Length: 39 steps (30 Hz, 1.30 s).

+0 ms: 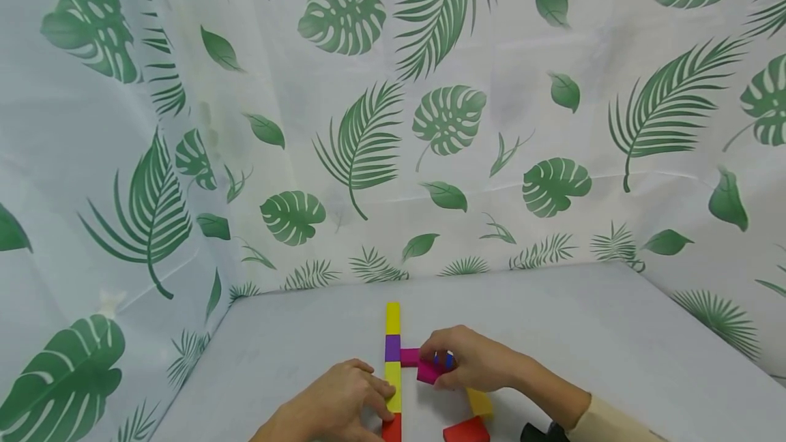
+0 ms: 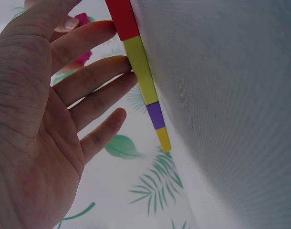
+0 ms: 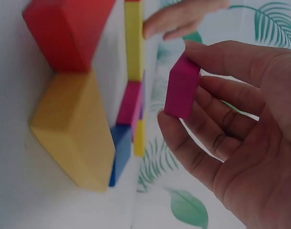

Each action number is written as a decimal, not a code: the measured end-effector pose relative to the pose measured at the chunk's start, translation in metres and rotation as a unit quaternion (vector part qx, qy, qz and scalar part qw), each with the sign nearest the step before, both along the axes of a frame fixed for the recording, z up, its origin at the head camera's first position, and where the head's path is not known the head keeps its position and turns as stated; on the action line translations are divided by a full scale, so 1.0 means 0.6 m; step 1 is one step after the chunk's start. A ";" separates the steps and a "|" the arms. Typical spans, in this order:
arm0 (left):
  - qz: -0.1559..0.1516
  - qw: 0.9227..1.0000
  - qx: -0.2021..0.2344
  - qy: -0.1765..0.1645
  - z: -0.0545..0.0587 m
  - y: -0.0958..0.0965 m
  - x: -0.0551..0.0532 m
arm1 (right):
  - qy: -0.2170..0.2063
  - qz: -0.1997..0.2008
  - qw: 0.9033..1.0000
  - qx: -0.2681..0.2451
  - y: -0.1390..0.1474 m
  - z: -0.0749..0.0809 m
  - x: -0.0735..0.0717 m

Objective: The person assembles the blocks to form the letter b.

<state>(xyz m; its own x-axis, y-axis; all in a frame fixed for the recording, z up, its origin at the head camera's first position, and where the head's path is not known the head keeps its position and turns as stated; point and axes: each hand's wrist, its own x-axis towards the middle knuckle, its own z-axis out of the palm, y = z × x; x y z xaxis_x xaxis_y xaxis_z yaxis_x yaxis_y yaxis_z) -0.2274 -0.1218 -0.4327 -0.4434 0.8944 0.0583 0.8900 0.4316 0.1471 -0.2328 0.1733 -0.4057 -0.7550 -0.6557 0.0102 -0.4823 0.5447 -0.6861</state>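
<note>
My right hand [image 1: 482, 363] pinches a magenta block [image 3: 181, 90] between thumb and fingertip, held above the table. Beneath and beyond it, another magenta block [image 1: 409, 357] lies against the side of a straight row, at the purple block [image 1: 393, 348]. A blue block [image 3: 120, 155] stands at that magenta block's outer end, partly hidden by my fingers in the head view. The row also has a far yellow block [image 1: 393, 319], a nearer yellow block [image 1: 393, 387] and a red block [image 1: 391, 428]. My left hand [image 1: 334, 401] rests its extended fingertips along the row's left side, by the nearer yellow and red blocks.
Right of the row, a loose orange-yellow block [image 1: 480, 403] lies touching a second red block [image 1: 467, 430]. A black object [image 1: 543, 432] shows at the bottom edge, near my right sleeve [image 1: 617, 421]. Leaf-printed sheeting [image 1: 381, 244] encloses the white table [image 1: 295, 333].
</note>
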 end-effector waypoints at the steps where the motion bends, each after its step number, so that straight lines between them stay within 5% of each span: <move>1: 0.000 1.000 0.002 0.000 -0.001 0.000 0.000 | -0.004 0.004 1.000 -0.003 -0.003 -0.001 0.002; 14: 0.023 0.999 -0.001 -0.040 0.000 0.000 0.001 | -0.055 0.022 0.998 -0.009 -0.027 -0.013 0.019; 39: 0.014 1.000 0.006 -0.026 0.000 0.001 0.001 | -0.032 0.089 0.995 0.018 -0.049 -0.033 0.037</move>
<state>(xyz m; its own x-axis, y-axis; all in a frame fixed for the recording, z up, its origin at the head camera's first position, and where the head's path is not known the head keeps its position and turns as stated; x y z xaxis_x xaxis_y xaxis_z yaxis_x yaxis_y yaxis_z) -0.2267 -0.1210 -0.4328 -0.4702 0.8814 0.0454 0.8691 0.4534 0.1975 -0.2106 0.1440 -0.4253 -0.6245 -0.7787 -0.0604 -0.5297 0.4791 -0.6999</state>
